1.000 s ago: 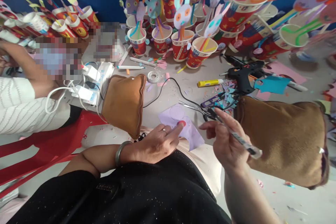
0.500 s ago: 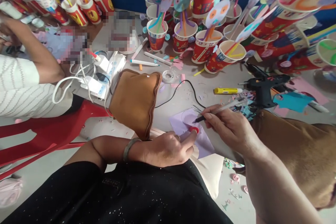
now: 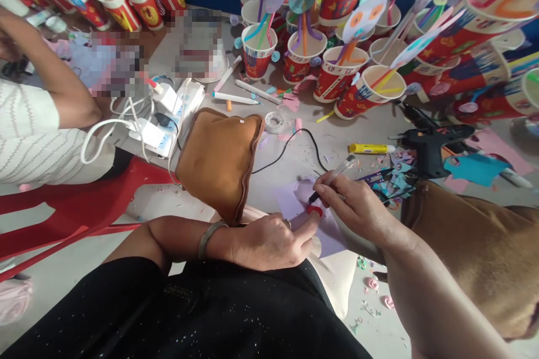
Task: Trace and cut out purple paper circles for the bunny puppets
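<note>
One grey surface (image 3: 301, 157), littered with paper scraps (image 3: 398, 176) toward the right edge. Two brown fabric items (image 3: 219, 160) at the near edge, one left, one right. Red paper cups (image 3: 259, 59) grouped along the far edge. Black glue gun (image 3: 433, 139) toward the right edge, beside the paper scraps. Right hand (image 3: 357, 202) above the near edge, thumb and fingers pinched on a pen. Left hand (image 3: 273, 241) at the near edge: index finger extended, other fingers folded inward, underside hidden, further grip impossible to tell. Purple paper (image 3: 330, 235) midway along the near edge, beneath both hands. Yellow marker (image 3: 370, 148) lying near the glue gun. Pen (image 3: 345, 166) tilted, nib down. Red disc (image 3: 315, 209) on the purple paper, under the left index fingertip, just beside the nib.
</note>
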The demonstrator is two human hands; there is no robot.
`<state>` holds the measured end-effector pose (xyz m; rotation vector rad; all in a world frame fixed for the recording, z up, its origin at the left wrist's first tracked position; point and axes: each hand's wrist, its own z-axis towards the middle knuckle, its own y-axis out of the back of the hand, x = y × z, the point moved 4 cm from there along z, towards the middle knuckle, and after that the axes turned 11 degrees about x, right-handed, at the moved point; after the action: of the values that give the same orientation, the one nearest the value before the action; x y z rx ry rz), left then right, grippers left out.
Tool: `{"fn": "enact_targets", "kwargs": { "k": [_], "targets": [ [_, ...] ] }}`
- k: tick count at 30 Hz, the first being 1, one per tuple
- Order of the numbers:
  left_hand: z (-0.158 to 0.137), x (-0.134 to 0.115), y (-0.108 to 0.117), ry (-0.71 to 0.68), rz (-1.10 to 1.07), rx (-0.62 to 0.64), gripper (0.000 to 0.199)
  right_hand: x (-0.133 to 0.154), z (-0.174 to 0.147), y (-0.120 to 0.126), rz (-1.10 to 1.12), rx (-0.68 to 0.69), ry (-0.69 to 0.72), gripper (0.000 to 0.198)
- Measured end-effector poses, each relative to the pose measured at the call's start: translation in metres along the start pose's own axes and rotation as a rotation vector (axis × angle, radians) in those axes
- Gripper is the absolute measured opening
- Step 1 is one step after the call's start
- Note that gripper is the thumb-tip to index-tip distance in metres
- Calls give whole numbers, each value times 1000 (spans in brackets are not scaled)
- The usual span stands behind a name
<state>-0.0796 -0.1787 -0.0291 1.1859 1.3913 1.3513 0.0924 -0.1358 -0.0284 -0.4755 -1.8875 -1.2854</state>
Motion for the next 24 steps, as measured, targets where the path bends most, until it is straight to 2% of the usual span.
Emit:
{"fn": "enact_targets", "kwargs": {
  "k": [12, 20, 24],
  "targets": [
    [0, 0, 2, 3, 3, -3, 22, -5, -3, 0, 9, -2, -26, 28],
    [-1, 1, 3, 3, 1, 18, 23, -11, -14, -1, 29, -96, -59, 29],
    [-1, 2, 6, -8, -12, 73, 32, -10, -24, -4, 43, -191, -85, 34]
  ]
}}
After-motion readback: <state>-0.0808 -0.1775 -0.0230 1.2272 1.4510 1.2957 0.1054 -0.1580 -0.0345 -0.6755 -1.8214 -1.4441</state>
